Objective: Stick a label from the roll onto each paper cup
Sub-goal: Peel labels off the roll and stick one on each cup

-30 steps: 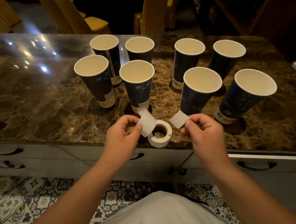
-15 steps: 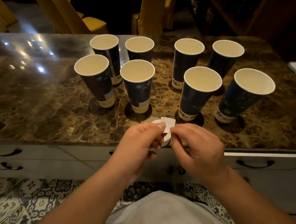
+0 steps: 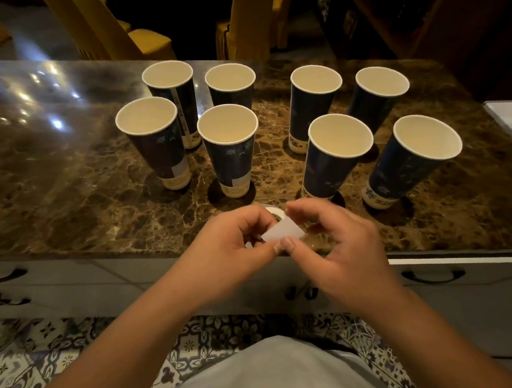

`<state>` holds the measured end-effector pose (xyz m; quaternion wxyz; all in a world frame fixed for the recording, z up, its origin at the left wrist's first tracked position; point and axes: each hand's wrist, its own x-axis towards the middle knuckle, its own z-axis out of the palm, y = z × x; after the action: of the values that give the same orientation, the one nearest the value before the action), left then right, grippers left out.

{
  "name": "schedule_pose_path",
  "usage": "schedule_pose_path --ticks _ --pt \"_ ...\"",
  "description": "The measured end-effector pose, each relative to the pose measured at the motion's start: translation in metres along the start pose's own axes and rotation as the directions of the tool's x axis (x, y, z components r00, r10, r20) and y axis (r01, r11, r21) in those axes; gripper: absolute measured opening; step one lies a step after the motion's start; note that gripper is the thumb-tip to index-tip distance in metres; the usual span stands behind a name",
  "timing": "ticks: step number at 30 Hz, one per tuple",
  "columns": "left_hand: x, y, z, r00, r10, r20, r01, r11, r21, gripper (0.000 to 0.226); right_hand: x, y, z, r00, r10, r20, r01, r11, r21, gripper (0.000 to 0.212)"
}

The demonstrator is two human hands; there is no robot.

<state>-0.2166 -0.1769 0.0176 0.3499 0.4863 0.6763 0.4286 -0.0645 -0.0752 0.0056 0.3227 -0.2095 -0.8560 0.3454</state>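
**Label held over the roll**

Eight empty paper cups point(image 3: 229, 149) stand upright on the marble table point(image 3: 68, 187), four left, four right. The left hand point(image 3: 231, 249) pinches a white label point(image 3: 282, 230) with thumb and fingers; the right hand point(image 3: 338, 242) curls beside it. The roll point(image 3: 275, 215) lies beneath. Yellow chairs point(image 3: 137, 42) stand behind.

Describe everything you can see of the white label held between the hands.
The label is a small white rectangle, thin like paper or film, blank on the side that shows. It hangs tilted above the counter's near edge, in front of the roll. The left hand pinches its lower edge with the thumb; the right hand curls beside its right end, but contact there is unclear. It touches no cup.
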Motion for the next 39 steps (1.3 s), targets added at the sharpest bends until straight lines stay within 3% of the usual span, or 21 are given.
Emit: schedule_pose_path --ticks 2,7,13,17,20,23,28,32,35,37,39 --pt "0.001 0.002 0.002 0.999 0.04 0.033 -0.041 0.998 0.042 0.006 0.002 0.0 -0.004 0.997 -0.004 0.076 0.004 1.0 0.004 0.025" --pt "0.007 0.003 0.012 0.999 0.029 0.034 -0.031 0.997 0.067 0.007 -0.002 0.009 -0.017 0.997 0.012 0.07 -0.014 1.0 0.021 0.011" --pt "0.017 0.003 0.036 0.996 -0.028 -0.09 0.024 0.999 -0.036 0.025 -0.007 0.023 -0.032 0.996 0.056 -0.074 -0.053 0.998 0.039 0.01" --pt "0.035 0.007 0.045 0.977 -0.04 -0.211 0.044 0.999 0.015 0.033 -0.009 0.039 -0.045 0.957 0.225 -0.181 -0.194 0.965 0.174 0.021" --pt "0.055 0.019 0.051 0.963 0.003 -0.271 0.036 0.99 0.139 0.056 -0.007 0.052 -0.058 0.94 0.288 -0.181 -0.258 0.95 0.173 0.023" --pt "0.088 0.023 0.059 0.953 -0.041 -0.299 0.09 0.985 0.15 0.09 -0.004 0.061 -0.07 0.936 0.305 -0.176 -0.279 0.947 0.159 0.025" --pt "0.129 0.014 0.08 0.971 -0.078 -0.227 0.089 0.995 0.038 0.115 -0.005 0.075 -0.081 0.933 0.332 -0.137 -0.304 0.933 0.191 0.026" --pt "0.137 0.017 0.089 0.948 -0.036 -0.316 0.02 0.998 -0.054 0.097 -0.011 0.083 -0.088 0.93 0.34 -0.142 -0.303 0.925 0.228 0.031" --pt "0.127 0.02 0.085 0.943 -0.112 -0.313 0.043 0.975 -0.22 0.081 -0.015 0.083 -0.09 0.907 0.41 -0.097 -0.354 0.866 0.354 0.031" --pt "0.12 0.019 0.083 0.953 -0.192 -0.234 0.079 0.904 -0.419 0.075 -0.016 0.08 -0.091 0.872 0.489 -0.039 -0.405 0.762 0.506 0.03" --pt "0.113 0.021 0.084 0.954 -0.244 -0.172 0.096 0.796 -0.597 0.069 -0.015 0.075 -0.093 0.866 0.5 -0.024 -0.403 0.725 0.559 0.03"
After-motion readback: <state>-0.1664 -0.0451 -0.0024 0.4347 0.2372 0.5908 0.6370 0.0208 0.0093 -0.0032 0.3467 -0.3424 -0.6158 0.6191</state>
